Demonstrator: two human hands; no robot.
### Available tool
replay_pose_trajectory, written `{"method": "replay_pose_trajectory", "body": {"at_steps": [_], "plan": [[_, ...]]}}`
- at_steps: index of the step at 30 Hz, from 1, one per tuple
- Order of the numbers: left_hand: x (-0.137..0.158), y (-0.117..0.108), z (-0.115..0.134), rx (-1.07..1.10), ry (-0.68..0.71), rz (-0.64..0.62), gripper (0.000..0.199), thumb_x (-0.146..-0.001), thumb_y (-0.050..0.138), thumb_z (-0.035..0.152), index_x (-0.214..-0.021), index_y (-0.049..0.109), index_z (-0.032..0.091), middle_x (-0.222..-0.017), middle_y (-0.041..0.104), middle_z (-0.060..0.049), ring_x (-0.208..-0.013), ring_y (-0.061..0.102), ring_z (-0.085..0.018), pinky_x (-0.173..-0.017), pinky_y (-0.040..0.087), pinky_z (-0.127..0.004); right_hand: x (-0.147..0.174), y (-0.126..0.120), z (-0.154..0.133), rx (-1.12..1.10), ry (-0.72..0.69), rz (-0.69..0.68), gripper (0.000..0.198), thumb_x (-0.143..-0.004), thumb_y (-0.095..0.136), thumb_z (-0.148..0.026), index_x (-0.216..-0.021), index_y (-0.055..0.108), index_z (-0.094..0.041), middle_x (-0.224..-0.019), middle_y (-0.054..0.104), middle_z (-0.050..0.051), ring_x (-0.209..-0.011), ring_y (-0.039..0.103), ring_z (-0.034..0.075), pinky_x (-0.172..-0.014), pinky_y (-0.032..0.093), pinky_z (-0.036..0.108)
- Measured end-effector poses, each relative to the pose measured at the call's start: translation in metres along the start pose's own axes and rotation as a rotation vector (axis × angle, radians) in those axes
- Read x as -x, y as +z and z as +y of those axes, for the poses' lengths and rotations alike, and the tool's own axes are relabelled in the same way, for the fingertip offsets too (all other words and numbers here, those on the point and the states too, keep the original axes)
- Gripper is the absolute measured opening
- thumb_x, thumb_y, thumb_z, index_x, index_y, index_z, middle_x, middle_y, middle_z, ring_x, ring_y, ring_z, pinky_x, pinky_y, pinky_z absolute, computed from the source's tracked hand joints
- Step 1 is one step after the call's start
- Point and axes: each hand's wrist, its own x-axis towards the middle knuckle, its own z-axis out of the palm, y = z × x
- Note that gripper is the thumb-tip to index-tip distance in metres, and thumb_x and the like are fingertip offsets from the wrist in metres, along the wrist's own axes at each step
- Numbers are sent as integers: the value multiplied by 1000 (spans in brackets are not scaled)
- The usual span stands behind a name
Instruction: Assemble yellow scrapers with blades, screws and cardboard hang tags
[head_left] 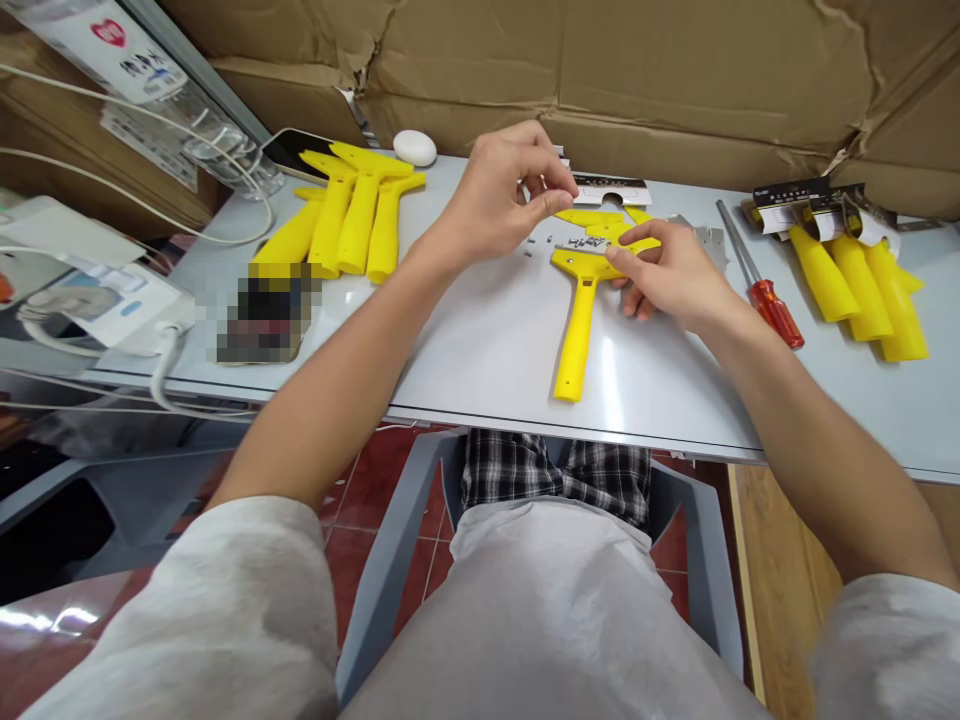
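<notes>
the yellow scraper point(576, 330) lies on the counter point(480, 350), handle near, perhaps steadied by the right hand point(671, 275) at its head; whether that grip clamps, or the left hand point(510, 185) pinches anything, i cannot tell.

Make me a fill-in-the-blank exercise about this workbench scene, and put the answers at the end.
1. The screwdriver with the ____ handle lies nearer the right hand than the left hand.
2. The T-shaped tool beside the right hand is coloured ____.
3. The small oval object in front of the cardboard is coloured ____.

Missing words: red; yellow; white.
</notes>
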Motion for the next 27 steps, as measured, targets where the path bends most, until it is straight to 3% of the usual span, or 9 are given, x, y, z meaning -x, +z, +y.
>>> {"method": "replay_pose_trajectory", "body": {"at_steps": [4,6,9,11,19,24,27], "plan": [[-1,7,-4,51,0,5,50,-108,67,84,-128,92,46,-110,88,-7,-125,66,-37,-100,56,-58,-2,-7,3,189,-41,8,71,-103,76,-66,-157,68,-20,-105,81,11,-69,69,21,-81,67,48],[-4,14,-12,69,56,25,44,-106,74,78,-116,94,41,-114,88,-8,-117,69,-35,-95,59,-55,-1,-12,2,281,-78,3,61,-105,74,-58,-152,73,-18,-94,78,9,-73,70,22,-99,69,55],[-8,23,-25,104,163,74,29,-103,82,62,-105,93,36,-116,87,-10,-107,75,-33,-87,62,-51,-4,-18,4,436,-160,69,54,-106,74,-50,-149,77,-16,-81,73,6,-93,77,25,-137,55,65],[-10,27,-30,116,196,87,18,-102,84,52,-104,93,36,-116,87,-9,-103,77,-31,-86,63,-48,-8,-20,7,489,-193,105,52,-107,73,-48,-148,78,-16,-83,74,7,-105,78,27,-147,44,66],[-5,38,-29,76,213,25,13,-106,84,40,-106,92,29,-111,89,-8,-105,83,-30,-99,67,-48,-19,-23,17,529,-259,161,39,-112,63,-49,-128,84,-20,-115,82,10,-110,76,26,-141,49,57],[-2,46,-28,57,286,-34,16,-110,83,38,-111,92,25,-121,91,-9,-117,86,-31,-115,64,-51,-23,-22,21,507,-306,204,38,-110,59,-42,-123,86,-18,-108,83,10,-105,76,24,-139,52,54],[-1,47,-26,57,301,-24,16,-111,84,39,-114,93,26,-127,90,-9,-121,85,-32,-118,62,-53,-24,-21,25,450,-380,232,45,-111,58,-53,-122,86,-20,-106,82,10,-98,77,23,-136,55,51]]}}
